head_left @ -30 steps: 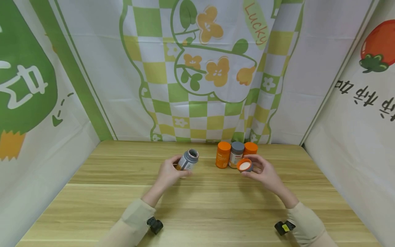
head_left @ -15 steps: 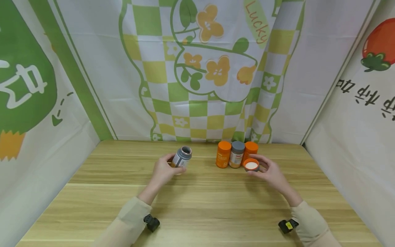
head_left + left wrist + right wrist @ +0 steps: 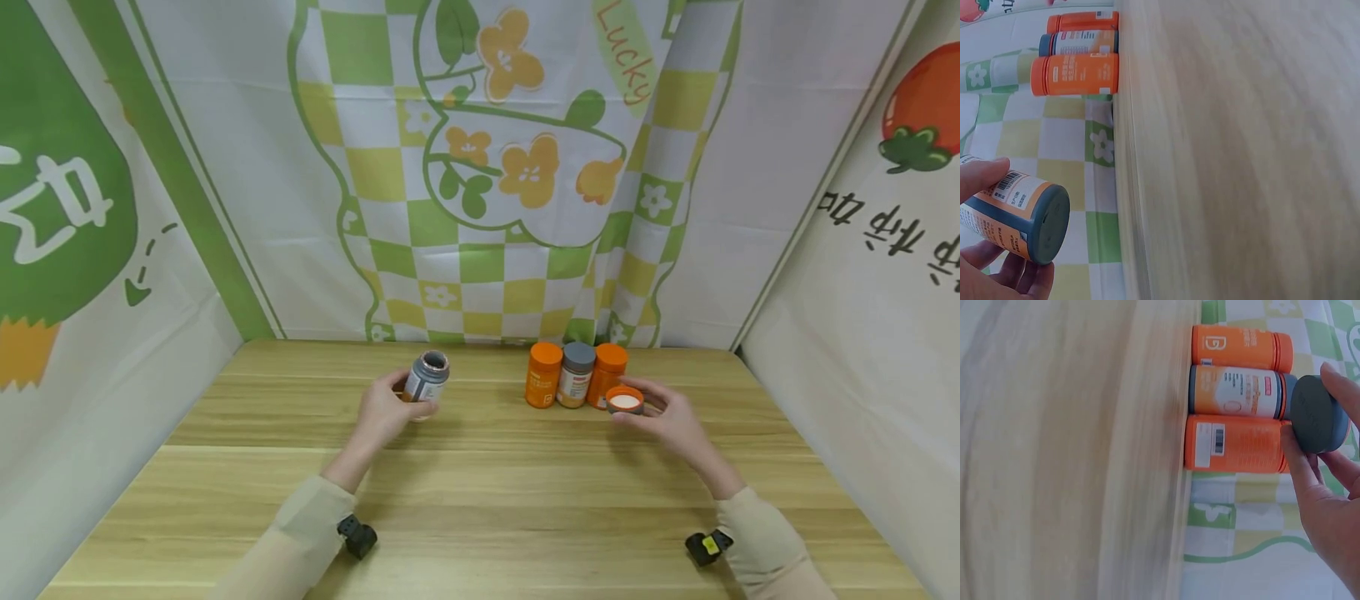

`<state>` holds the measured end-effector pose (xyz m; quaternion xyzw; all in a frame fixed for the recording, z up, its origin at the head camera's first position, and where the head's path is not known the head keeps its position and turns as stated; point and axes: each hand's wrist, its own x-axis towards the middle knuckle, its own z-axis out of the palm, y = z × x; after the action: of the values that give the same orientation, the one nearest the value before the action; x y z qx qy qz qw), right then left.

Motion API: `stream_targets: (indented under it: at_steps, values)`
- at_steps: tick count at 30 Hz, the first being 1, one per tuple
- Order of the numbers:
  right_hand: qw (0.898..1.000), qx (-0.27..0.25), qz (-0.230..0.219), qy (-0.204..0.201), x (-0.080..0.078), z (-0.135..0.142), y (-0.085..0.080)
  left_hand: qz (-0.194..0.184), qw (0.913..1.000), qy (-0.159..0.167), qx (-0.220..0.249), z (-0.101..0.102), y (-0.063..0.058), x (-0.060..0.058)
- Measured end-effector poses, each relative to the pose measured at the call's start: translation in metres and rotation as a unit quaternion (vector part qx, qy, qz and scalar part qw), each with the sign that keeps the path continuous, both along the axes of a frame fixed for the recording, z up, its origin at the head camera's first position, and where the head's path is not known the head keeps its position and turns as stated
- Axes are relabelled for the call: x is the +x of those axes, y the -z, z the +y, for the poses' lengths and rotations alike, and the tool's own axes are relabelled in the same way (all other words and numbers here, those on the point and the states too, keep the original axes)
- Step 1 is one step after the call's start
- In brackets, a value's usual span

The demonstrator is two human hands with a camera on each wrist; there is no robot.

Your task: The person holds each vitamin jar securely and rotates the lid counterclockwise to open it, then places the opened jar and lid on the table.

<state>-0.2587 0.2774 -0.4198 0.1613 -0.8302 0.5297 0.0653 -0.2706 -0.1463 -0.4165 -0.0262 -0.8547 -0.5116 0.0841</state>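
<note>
My left hand [image 3: 384,410] grips an uncapped grey bottle [image 3: 426,382] with a white and orange label. Its mouth faces up, and it tilts a little to the right. In the left wrist view the bottle's dark base [image 3: 1052,225] shows, held off the table between thumb and fingers. My right hand [image 3: 671,421] pinches the grey cap [image 3: 625,400], its orange rim and white inside turned upward. Seen from the right wrist, the cap's grey top [image 3: 1313,415] hangs in front of the standing bottles. What the bottle contains cannot be made out.
At the back of the table [image 3: 480,500] stand an orange bottle [image 3: 543,375], a grey-capped bottle [image 3: 576,375] and another orange bottle [image 3: 607,371], side by side. A patterned curtain [image 3: 517,275] hangs behind the table's far edge.
The left hand has moved left with the uncapped bottle, which is now more upright. The right hand has moved right with the cap. The three standing bottles have stayed put.
</note>
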Motion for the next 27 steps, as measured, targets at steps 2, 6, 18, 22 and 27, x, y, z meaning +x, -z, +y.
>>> stream_targets:
  at_steps: [2,6,18,22,27]
  values:
    - [1.000,0.011,0.006,0.008,0.000,0.003,0.001,-0.006,1.0000,0.000,0.002,-0.002,-0.001,0.000]
    - [0.999,0.027,0.009,0.025,-0.001,0.008,0.000,-0.015,0.9999,0.002,0.006,-0.006,-0.002,-0.001]
    - [0.995,0.081,0.011,0.062,-0.006,0.019,0.000,-0.030,0.9993,-0.002,0.020,-0.016,-0.002,-0.006]
    - [0.994,0.087,0.007,0.066,-0.007,0.021,-0.001,-0.032,0.9993,-0.005,0.015,-0.018,-0.002,-0.008]
    - [0.993,0.091,0.003,0.072,-0.010,0.024,0.002,-0.037,0.9992,-0.013,0.007,-0.021,-0.002,-0.012]
